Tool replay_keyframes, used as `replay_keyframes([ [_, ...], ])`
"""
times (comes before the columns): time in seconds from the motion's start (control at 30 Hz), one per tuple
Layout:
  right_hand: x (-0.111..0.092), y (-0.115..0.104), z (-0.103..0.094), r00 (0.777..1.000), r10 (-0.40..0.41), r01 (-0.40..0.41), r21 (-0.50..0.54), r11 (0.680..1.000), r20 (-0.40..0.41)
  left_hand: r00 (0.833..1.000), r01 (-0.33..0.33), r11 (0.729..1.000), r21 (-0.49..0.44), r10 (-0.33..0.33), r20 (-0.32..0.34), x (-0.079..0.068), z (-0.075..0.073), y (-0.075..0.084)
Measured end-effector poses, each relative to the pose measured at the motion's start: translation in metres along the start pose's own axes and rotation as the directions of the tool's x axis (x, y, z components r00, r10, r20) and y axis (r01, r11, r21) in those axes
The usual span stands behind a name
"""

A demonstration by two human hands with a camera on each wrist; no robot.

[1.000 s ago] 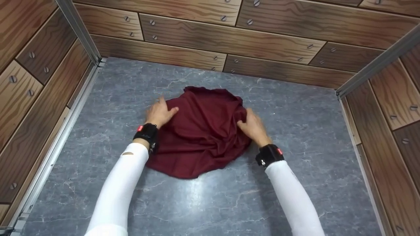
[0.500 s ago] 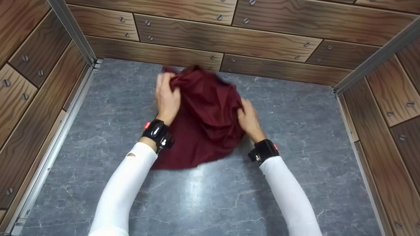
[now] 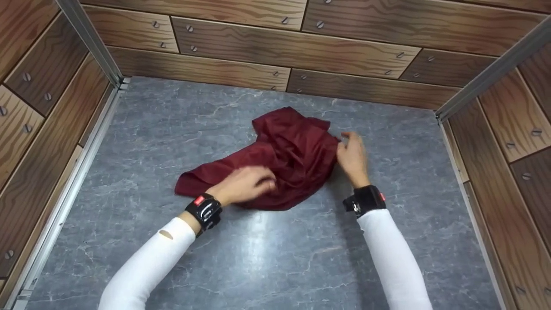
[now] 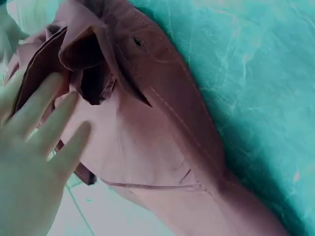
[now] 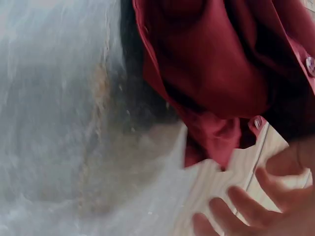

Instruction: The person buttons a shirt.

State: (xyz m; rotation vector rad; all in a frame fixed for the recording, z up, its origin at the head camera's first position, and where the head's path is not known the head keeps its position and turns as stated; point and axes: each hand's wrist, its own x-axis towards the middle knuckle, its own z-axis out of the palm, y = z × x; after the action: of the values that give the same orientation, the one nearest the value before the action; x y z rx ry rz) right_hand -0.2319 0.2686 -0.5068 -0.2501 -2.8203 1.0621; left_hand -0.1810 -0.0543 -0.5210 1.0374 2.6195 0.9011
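Note:
A dark red buttoned shirt [image 3: 297, 146] lies crumpled on the grey marbled surface, one part stretching out to the left. Over its near side is my left hand [image 3: 241, 185], slightly blurred, overlapping the cloth. The left wrist view shows that hand's fingers [image 4: 66, 120] extended against the fabric, with a buttonhole [image 4: 138, 42] farther along. At the shirt's right edge, my right hand [image 3: 354, 159] has loosely bent fingers. In the right wrist view those fingers [image 5: 246, 204] are spread apart below the hanging cloth, near a small button [image 5: 310, 65], gripping nothing.
Wood-patterned panels stand at the back [image 3: 241, 47], left [image 3: 51, 112] and right [image 3: 516, 172]. Metal corner posts [image 3: 92, 43] join them. The grey marbled surface [image 3: 267, 267] extends around the shirt on every side.
My left hand lifted the shirt's far left side, then let go and came down toward the near middle. The shirt is more bunched to the right; my right hand has shifted right and released its edge.

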Motion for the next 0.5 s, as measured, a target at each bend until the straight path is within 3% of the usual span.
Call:
replay_keyframes([
  [0.07, 0.001, -0.005, 0.000, 0.998, -0.055, 0.055, 0.008, 0.998, -0.037, 0.985, 0.039, 0.998, -0.043, -0.045, -0.168, 0.004, -0.002, -0.005],
  [0.13, 0.001, -0.009, 0.001, 0.994, -0.108, 0.109, 0.043, 0.993, -0.020, 0.943, 0.081, 0.990, -0.112, -0.113, -0.313, 0.011, -0.003, -0.009],
  [0.2, 0.002, -0.012, 0.005, 0.991, -0.126, 0.122, 0.090, 0.988, 0.041, 0.904, 0.117, 0.971, -0.207, -0.190, -0.383, 0.017, -0.002, -0.012],
  [0.27, 0.001, -0.014, 0.009, 0.985, -0.122, 0.110, 0.107, 0.988, 0.119, 0.893, 0.166, 0.942, -0.293, -0.269, -0.360, 0.023, 0.001, -0.011],
  [0.37, -0.001, -0.016, 0.016, 0.974, -0.122, 0.111, 0.068, 0.991, 0.190, 0.917, 0.261, 0.918, -0.298, -0.332, -0.222, 0.029, 0.007, -0.005],
  [0.43, -0.003, -0.018, 0.021, 0.972, -0.136, 0.135, 0.018, 0.991, 0.190, 0.944, 0.279, 0.937, -0.210, -0.308, -0.119, 0.031, 0.013, 0.001],
  [0.5, -0.005, -0.020, 0.025, 0.978, -0.149, 0.152, -0.013, 0.988, 0.145, 0.963, 0.254, 0.962, -0.103, -0.262, -0.069, 0.033, 0.017, 0.006],
])
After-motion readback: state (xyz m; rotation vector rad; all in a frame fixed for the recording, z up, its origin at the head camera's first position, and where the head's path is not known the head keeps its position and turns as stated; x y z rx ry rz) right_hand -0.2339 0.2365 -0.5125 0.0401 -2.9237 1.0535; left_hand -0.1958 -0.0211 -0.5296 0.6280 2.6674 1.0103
